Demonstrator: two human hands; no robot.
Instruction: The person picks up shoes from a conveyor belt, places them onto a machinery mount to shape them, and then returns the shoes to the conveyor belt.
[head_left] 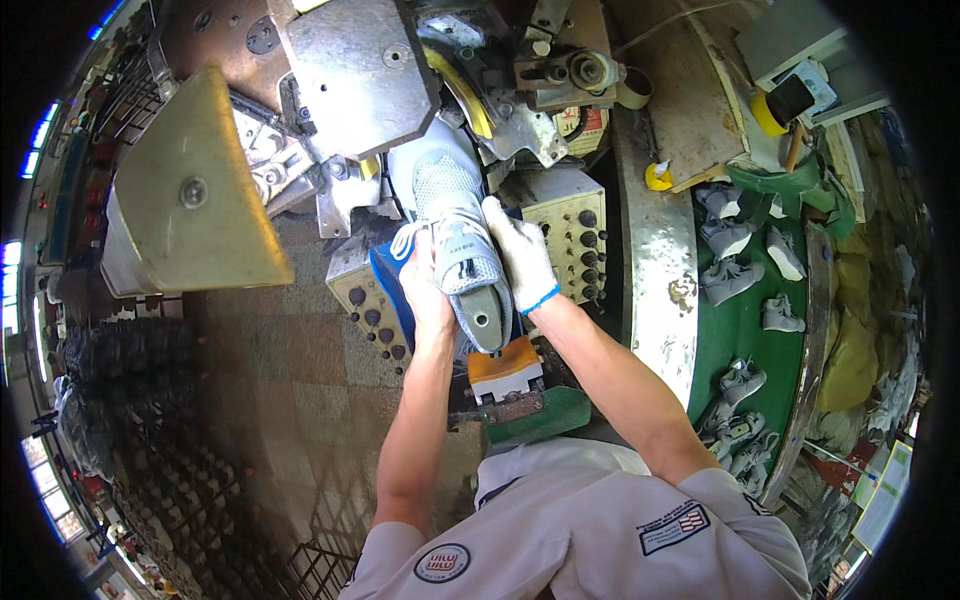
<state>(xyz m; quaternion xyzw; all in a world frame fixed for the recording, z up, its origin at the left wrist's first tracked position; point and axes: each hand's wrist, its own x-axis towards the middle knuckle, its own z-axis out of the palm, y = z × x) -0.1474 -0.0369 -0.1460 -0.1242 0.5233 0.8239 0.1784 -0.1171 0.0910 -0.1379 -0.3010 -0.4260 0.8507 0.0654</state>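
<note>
A light grey-blue sneaker point(447, 180) with a mesh upper and white laces sits on a grey shoe last point(483, 320). Its toe reaches under a thick metal plate point(360, 75) of a machine, while the heel faces me. My bare left hand point(428, 285) grips the shoe's left side near the ankle. On the other side, my right hand point(522, 252), in a white glove with a blue cuff, holds the shoe along its edge. Both thumbs lie toward the upper; some fingers are hidden beneath. An orange-brown pad point(503, 362) stands just under the heel end.
Control boxes with black knobs point(570, 235) flank the shoe. A large pale lamp-like cover point(195, 195) juts in at left. To the right, a metal ledge point(662, 310) borders a green conveyor belt point(700, 335) carrying several grey shoes point(730, 280). Dark racks point(150, 430) stand at lower left.
</note>
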